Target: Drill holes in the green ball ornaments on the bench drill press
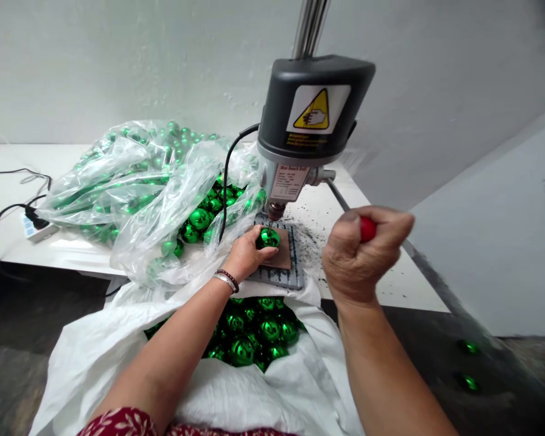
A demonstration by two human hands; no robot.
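Fingers and thumb of my left hand (245, 255) close around a shiny green ball (269, 238) on a brown board (282, 257), which lies on the grey ribbed base (296, 275) of a bench drill (315, 109). The drill bit (270, 224) comes down to the top of the ball; whether it has gone in I cannot tell. On the right, my right hand (361, 254) is wrapped round the red knob (367, 229) of the drill's feed lever (337, 195).
A clear plastic bag (131, 163) of green balls spreads over the white table (9, 157). Below the table's front edge, a white sack (95, 345) holds more green balls (243, 348). Dark shavings dot the tabletop. Two balls (470, 347) lie on the floor. A power strip (39, 229) sits left.
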